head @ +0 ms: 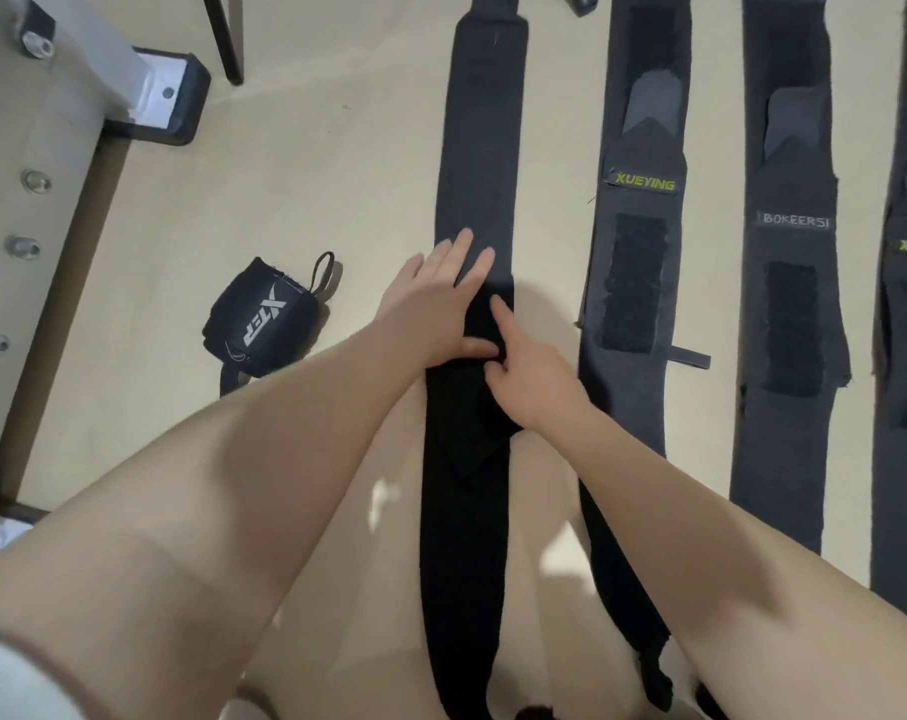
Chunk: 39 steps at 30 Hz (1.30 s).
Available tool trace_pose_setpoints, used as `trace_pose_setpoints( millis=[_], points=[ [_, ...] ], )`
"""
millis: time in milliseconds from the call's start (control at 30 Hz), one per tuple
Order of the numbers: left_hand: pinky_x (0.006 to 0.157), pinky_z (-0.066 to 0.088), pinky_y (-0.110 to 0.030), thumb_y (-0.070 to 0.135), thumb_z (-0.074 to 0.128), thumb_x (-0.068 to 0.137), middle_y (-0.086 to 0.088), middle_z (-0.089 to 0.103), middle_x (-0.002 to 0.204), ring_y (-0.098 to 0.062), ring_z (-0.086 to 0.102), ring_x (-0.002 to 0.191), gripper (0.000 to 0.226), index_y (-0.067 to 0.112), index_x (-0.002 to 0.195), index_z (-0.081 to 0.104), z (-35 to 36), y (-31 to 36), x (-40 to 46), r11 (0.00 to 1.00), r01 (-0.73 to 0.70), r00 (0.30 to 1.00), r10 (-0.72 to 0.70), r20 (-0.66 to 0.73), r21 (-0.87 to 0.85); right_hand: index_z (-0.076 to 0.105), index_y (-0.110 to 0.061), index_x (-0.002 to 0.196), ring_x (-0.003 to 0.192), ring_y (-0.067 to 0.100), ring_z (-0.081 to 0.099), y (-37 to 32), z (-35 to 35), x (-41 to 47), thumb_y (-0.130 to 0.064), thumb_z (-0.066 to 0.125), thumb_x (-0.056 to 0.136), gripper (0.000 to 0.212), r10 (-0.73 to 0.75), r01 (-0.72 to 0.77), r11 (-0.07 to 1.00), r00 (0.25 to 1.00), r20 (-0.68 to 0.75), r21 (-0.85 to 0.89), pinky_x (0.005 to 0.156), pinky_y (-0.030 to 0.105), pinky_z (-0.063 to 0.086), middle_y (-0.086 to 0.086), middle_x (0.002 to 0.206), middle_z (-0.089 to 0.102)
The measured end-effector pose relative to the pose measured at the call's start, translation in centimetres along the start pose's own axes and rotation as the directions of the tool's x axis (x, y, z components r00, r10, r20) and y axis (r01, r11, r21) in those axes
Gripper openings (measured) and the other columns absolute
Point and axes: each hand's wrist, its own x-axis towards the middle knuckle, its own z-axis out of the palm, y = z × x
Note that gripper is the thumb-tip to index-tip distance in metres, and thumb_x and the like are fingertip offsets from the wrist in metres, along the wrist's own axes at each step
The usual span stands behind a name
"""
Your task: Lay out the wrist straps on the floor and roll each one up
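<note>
While the pale floor (306, 163) carries several straps laid flat and parallel, the black wrist strap (475, 163) under both hands runs lengthwise away from the person. The grey strap marked XUEYING (633, 387) lies just beside it, right. One rolled strap (256, 319) sits left, apart. Left hand (436, 304) presses flat, fingers straight, pointing up the strap. Right hand (532, 379) rests on it, forefinger extended, other fingers loosely curled; no grasp is evident. Judgement: both hands are equally near.
</note>
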Motion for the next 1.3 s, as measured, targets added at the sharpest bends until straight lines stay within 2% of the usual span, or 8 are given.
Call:
trace_pose_setpoints(
  millis=[167, 300, 400, 533, 667, 833, 1000, 1300],
  points=[
    [0.115, 0.004, -0.045, 0.068, 0.041, 0.086, -0.009, -0.006, 0.158, -0.029, 0.000, 0.145, 0.091, 0.023, 0.151, -0.004, -2.6, 0.6, 4.8, 0.963, 0.210, 0.977, -0.200, -0.070, 0.168, 0.041, -0.018, 0.140, 0.104, 0.017, 0.056, 0.3, -1.6, -0.1, -0.011, 0.042, 0.098, 0.043, -0.054, 0.061, 0.998, 0.985, -0.163, 0.035, 0.090, 0.025, 0.042, 0.004, 0.129, 0.052],
    [0.083, 0.042, -0.035, 0.046, 0.067, 0.079, -0.016, 0.049, 0.128, -0.028, 0.052, 0.109, 0.070, 0.012, 0.136, 0.044, -2.3, 1.5, 3.9, 0.965, 0.262, 0.904, -0.239, -0.354, 0.020, 0.052, -0.014, 0.129, 0.104, 0.017, 0.054, 2.2, -1.4, -2.5, -0.009, 0.046, 0.095, 0.035, -0.162, 0.124, 0.978, 0.959, -0.233, -0.169, 0.084, 0.020, 0.040, 0.003, 0.137, 0.041],
    [0.075, 0.044, -0.036, 0.025, 0.061, 0.085, -0.014, 0.057, 0.111, -0.030, 0.056, 0.095, 0.041, 0.007, 0.121, 0.057, -0.4, 1.8, 0.3, 0.963, 0.013, 0.853, -0.152, -0.499, -0.270, 0.058, -0.011, 0.121, 0.111, 0.023, 0.053, 3.7, 0.2, -4.7, -0.010, 0.051, 0.092, 0.030, -0.228, 0.162, 0.947, 0.947, -0.225, -0.276, 0.087, 0.028, 0.044, 0.007, 0.136, 0.045],
    [0.071, 0.049, -0.036, 0.013, 0.042, 0.086, -0.014, 0.063, 0.099, -0.031, 0.061, 0.083, 0.032, 0.003, 0.103, 0.067, 3.0, 1.2, -7.3, 0.878, -0.394, 0.849, 0.235, -0.474, -0.270, 0.066, -0.009, 0.103, 0.091, 0.026, 0.060, 3.8, 3.2, -7.5, -0.022, 0.060, 0.086, 0.022, -0.380, 0.335, 0.876, 0.923, -0.067, -0.347, 0.076, 0.033, 0.049, 0.008, 0.108, 0.059],
    [0.085, 0.053, -0.037, 0.012, 0.038, 0.079, -0.012, 0.069, 0.107, -0.028, 0.066, 0.101, 0.038, 0.007, 0.096, 0.071, 7.3, 0.3, -12.9, 0.857, -0.462, 0.871, 0.390, -0.299, -0.229, 0.069, -0.013, 0.097, 0.087, 0.023, 0.062, 3.2, 6.0, -9.7, -0.041, 0.047, 0.083, 0.038, -0.421, 0.432, 0.825, 0.900, 0.113, -0.364, 0.076, 0.034, 0.053, 0.004, 0.101, 0.064],
    [0.111, 0.034, -0.036, 0.018, 0.036, 0.091, -0.012, 0.025, 0.154, -0.023, 0.030, 0.140, 0.042, 0.009, 0.128, 0.054, 7.5, 1.6, -14.9, 0.911, -0.344, 0.937, 0.349, -0.021, -0.225, 0.045, -0.014, 0.134, 0.113, 0.024, 0.046, 2.9, 7.5, -11.3, -0.035, 0.056, 0.091, 0.049, -0.303, 0.430, 0.787, 0.894, 0.331, -0.442, 0.096, 0.031, 0.034, 0.005, 0.125, 0.050],
    [0.118, 0.012, -0.032, 0.034, 0.040, 0.098, -0.002, -0.004, 0.159, -0.014, 0.000, 0.146, 0.052, 0.016, 0.145, 0.028, 6.7, 2.7, -15.1, 0.952, -0.187, 0.958, 0.231, 0.172, -0.241, 0.051, -0.013, 0.128, 0.109, 0.024, 0.047, 3.0, 7.1, -12.5, -0.025, 0.046, 0.097, 0.033, -0.225, 0.439, 0.746, 0.874, 0.431, -0.501, 0.087, 0.028, 0.032, 0.007, 0.125, 0.050],
    [0.107, 0.026, -0.031, 0.033, 0.063, 0.087, -0.004, -0.026, 0.155, -0.019, -0.021, 0.143, 0.019, 0.018, 0.093, 0.054, 7.5, 5.7, -17.4, 0.885, -0.046, 0.936, 0.201, 0.290, -0.464, 0.062, -0.023, 0.112, 0.110, 0.021, 0.043, 4.5, 7.5, -13.7, -0.028, 0.055, 0.091, 0.023, -0.176, 0.300, 0.839, 0.939, 0.297, -0.453, 0.094, 0.027, 0.026, -0.001, 0.108, 0.062]
  ],
)
